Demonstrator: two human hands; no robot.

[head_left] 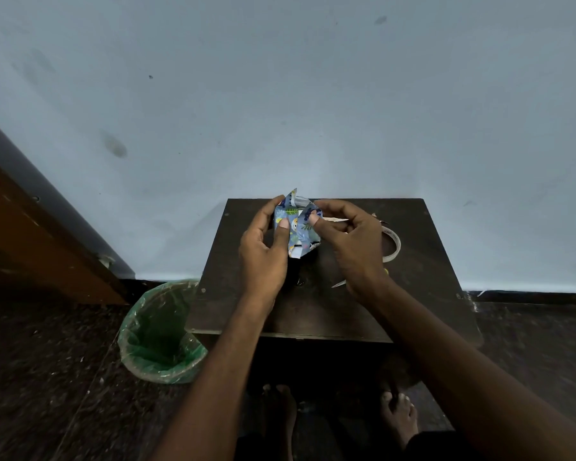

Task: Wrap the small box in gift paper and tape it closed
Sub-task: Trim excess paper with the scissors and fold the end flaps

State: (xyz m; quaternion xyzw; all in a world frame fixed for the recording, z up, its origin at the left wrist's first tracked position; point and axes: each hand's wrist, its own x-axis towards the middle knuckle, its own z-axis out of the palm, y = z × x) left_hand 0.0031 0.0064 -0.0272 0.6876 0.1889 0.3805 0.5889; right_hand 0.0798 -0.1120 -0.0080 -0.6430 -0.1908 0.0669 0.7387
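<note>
Box (296, 227), small and already sheathed in blue patterned gift paper (291, 212), is held up off the dark wooden table (423, 281), over its far half and close to the wall. Left hand (263, 257) grips it from the left side, thumb pressed flat on the near face and fingers curled behind. Right hand (353, 241) pinches a paper flap against the box's upper right corner with thumb and forefinger, so both hands are closed on the parcel. A pointed flap stands up loose at the top, and the white underside of the paper shows there.

Judging by how easily it rides in the fingertips, the parcel is light, and the box looks stiff enough to take thumb pressure. Thin paper will crease sharply, may tear at corners, and will likely spring open if let go. Best hold is on the flat faces and along folded edges, keeping one thumb on the seam.

Behind the right hand, a roll of tape (392, 244) lies on the table, partly hidden. A green-lined waste bin (162, 334) stands on the floor just left of the table.
</note>
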